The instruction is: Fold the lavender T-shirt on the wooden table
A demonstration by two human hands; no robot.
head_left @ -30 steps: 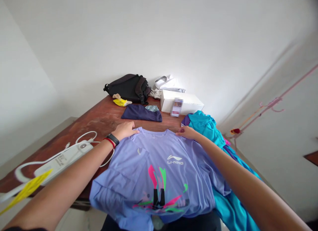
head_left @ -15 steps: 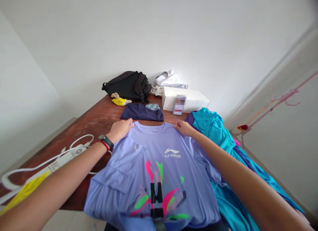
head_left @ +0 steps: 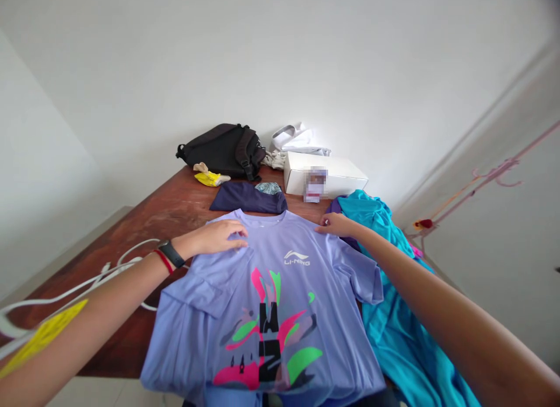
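Fingers [head_left: 231,229] of the left hand [head_left: 214,238] lie extended and nearly flat on the lavender T-shirt [head_left: 280,331] near the collar, open, not gripping. Fingers [head_left: 324,224] of the right hand [head_left: 336,224] curve down onto the shirt's other shoulder, beside the collar; can't tell if they're pinching the cloth. Shirt lies spread front-up on a wooden table [head_left: 168,217], collar at the far side, lower part running past the near table edge toward the person. LI-NING logo [head_left: 296,258] on the chest, pink, green and black print [head_left: 269,337] below it. Sleeve on the right of the view rests on a crumpled teal garment [head_left: 394,331], which trails off the table's right side, with purple cloth [head_left: 336,207] just behind it.

Past the collar, a folded navy cloth [head_left: 247,198] nearly touches the shirt, with a small patterned cloth [head_left: 268,188] against its far edge. White box [head_left: 326,175] with a blurred label [head_left: 315,184] sits right of those. Black backpack [head_left: 221,151] lies at the far end, yellow item [head_left: 209,178] in front of it, white crumpled item [head_left: 295,140] behind the box. White cable [head_left: 126,266] runs along the table's left side, near the left forearm. Black wristband [head_left: 171,254] and red band [head_left: 163,261] on the left wrist.
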